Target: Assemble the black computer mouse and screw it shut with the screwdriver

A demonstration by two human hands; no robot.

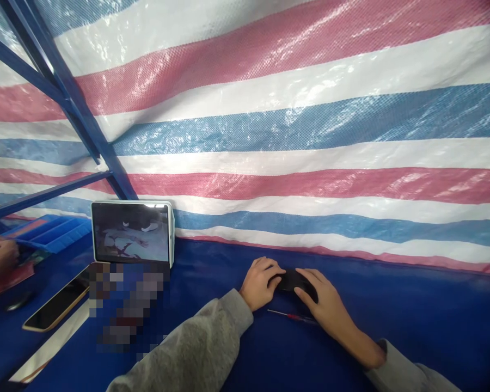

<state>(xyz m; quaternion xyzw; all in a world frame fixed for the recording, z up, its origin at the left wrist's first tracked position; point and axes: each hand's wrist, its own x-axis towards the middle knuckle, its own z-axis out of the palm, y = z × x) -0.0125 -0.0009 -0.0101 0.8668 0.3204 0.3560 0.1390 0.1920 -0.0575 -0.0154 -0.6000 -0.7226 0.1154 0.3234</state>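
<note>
On the blue table (pixel 392 337), right of the tablet (pixel 133 234), I see left hand (pixel 261 284) and right hand (pixel 325 306) half curled, both gripping a black object (pixel 289 280). The screwdriver (pixel 294 316) lies just nearer; I judge a sliding right hand could make it roll.

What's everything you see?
table: 1, blue, bottom
sheet: 1, red-white-blue, back
frame: 1, blue, left
tray: 1, blue, far left
red piece: 1, red, far left
blob: 1, dark, left
phone: 1, black, left
tablet: 1, white, back left
strip: 1, white, below phone
black thing: 1, black, lower centre
screwdriver: 1, red handle, below it
other person's hand: 1, bare, left edge
sleeves: 2, grey, bottom
left hand: 1, bare, holding black thing
right hand: 1, bare, holding black thing
</note>
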